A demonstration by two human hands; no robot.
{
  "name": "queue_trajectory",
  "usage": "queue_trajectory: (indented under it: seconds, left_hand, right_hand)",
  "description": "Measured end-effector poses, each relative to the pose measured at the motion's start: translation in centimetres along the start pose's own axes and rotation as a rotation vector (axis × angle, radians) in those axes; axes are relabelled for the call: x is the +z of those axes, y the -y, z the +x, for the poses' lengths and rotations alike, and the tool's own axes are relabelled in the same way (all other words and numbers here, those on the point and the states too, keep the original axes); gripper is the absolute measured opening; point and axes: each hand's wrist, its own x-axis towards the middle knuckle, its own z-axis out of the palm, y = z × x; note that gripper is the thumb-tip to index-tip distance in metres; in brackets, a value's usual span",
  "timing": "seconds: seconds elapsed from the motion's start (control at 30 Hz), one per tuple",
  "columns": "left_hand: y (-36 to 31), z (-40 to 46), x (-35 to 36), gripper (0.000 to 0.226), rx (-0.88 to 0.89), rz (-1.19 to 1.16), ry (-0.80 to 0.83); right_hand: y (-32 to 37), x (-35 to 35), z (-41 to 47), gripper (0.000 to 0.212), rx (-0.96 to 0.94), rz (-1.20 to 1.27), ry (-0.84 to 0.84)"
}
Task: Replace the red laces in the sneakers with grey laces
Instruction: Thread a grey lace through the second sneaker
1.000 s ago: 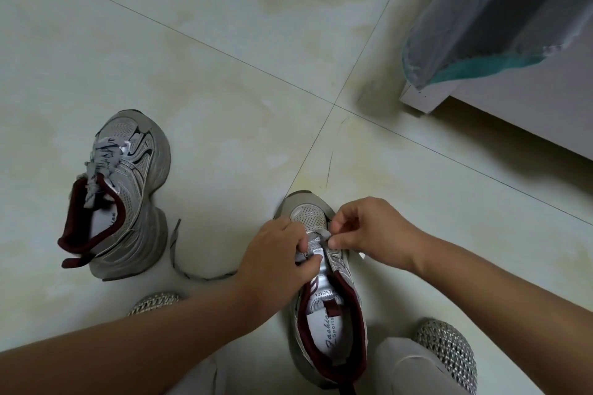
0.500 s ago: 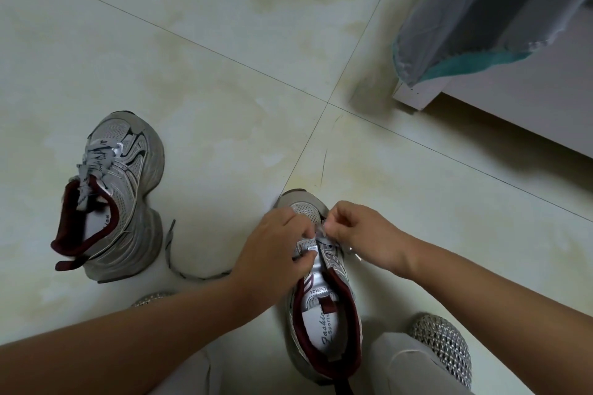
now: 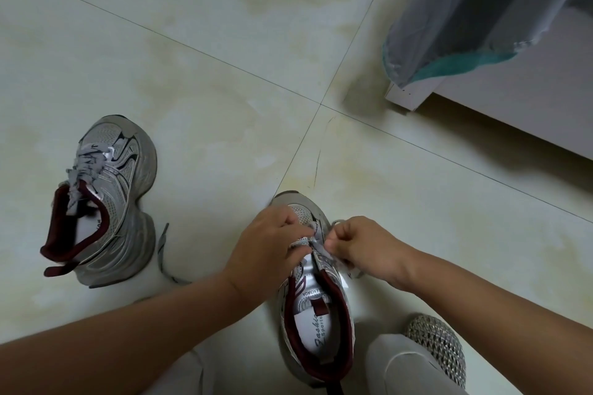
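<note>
Since the earlier frame, right hand has drawn slightly rightward, pinching the grey lace taut across the near sneaker on the tiled floor. Left hand grips the lace at the eyelets, fingers curled. Second sneaker, grey-laced, stands well apart to the left. Insole reads "Fashion Sports", partly hidden.

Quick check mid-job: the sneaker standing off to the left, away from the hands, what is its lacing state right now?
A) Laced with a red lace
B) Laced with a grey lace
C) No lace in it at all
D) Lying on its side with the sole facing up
B: the left sneaker stands upright with a grey lace criss-crossed through its eyelets; both hands work on the other sneaker.
</note>
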Motion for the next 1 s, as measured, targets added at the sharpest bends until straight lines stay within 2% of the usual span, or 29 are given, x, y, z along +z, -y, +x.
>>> queue_trajectory:
  seconds: [0.1,0.2,0.27,0.33,0.43,0.53,0.7,0.83,0.9,0.97,1.0]
  left_hand:
    - [-0.2,0.5,0.2,0.027,0.049,0.027,0.024]
    - [-0.2,0.7,0.3,0.023,0.065,0.025,0.017]
    - [-0.2,0.5,0.4,0.024,0.062,0.014,0.005]
    - [-0.1,0.3,0.4,0.025,0.052,-0.009,-0.004]
    - [0.1,0.4,-0.1,0.018,-0.039,-0.167,0.021]
    - [0.4,0.7,-1.2,0.018,-0.147,-0.329,0.08]
    - [1.0,0.2,-4.3,0.008,-0.245,-0.629,0.245]
    - [0.6,-0.5,-4.6,0.006,-0.325,-0.661,0.298]
    - [0.2,-0.3,-4.8,0.009,-0.345,-0.639,0.293]
    - [-0.2,0.1,-4.9,0.016,-0.349,-0.642,0.244]
    - [-0.5,0.3,-4.8,0.018,-0.372,-0.654,0.204]
  right_hand:
    - [0.3,0.0,-0.4,0.031,0.01,0.118,0.106]
    - [0.5,0.1,-0.1,0.025,0.055,0.165,-0.01]
    - [0.4,0.2,0.2,0.019,0.039,0.129,-0.1]
    - [0.4,0.5,0.3,0.02,0.034,0.099,-0.084]
    - [0.4,0.9,0.5,0.026,0.021,-0.042,-0.032]
    - [0.4,1.1,0.8,0.03,-0.023,-0.232,-0.079]
    - [0.1,1.3,0.7,0.022,-0.061,-0.17,-0.113]
    - [0.1,1.9,0.6,0.022,-0.087,-0.234,-0.099]
    - [0.4,2.3,0.2,0.031,-0.136,-0.335,-0.127]
    - [0.9,2.7,-0.2,0.037,-0.223,-0.442,-0.141]
    - [1.3,2.8,-0.4,0.03,-0.275,-0.47,-0.126]
